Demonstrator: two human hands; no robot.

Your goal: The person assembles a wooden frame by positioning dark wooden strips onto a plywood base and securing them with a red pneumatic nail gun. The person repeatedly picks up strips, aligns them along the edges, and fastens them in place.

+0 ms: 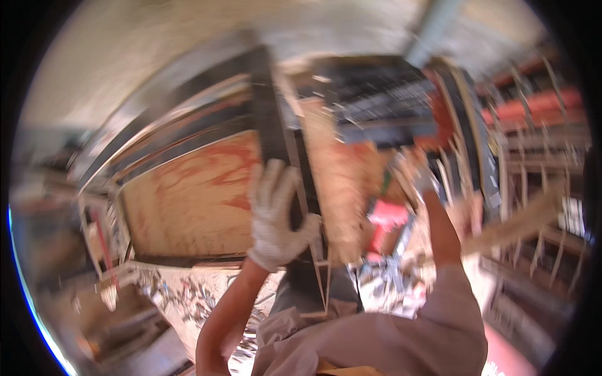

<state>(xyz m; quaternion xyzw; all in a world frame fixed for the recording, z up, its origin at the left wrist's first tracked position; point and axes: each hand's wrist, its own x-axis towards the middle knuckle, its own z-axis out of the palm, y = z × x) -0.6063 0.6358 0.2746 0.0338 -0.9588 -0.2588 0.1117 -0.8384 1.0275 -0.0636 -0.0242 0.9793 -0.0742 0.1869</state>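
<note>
My left hand (279,213), in a white knit glove, lies against a long dark plank (268,113) that runs away from my body. Its fingers are stretched out, with the thumb apart. Farther right, my right hand (417,175) reaches forward, also gloved. Motion smears its fingers, so whether it holds anything is hidden. Close by it are a bright red object (387,219) of unclear kind and a stack of dark boards (382,94). Left of the plank lies a plywood panel (188,194) with reddish stains. A rough, light wooden board (332,182) stretches between the plank and my right hand.
A metal rack (539,144) with bars and red parts stands at the right. A wooden beam (514,219) slants in front of it. Scattered scraps (188,301) cover the ground below the panel. A blue-grey post (433,31) rises at the back.
</note>
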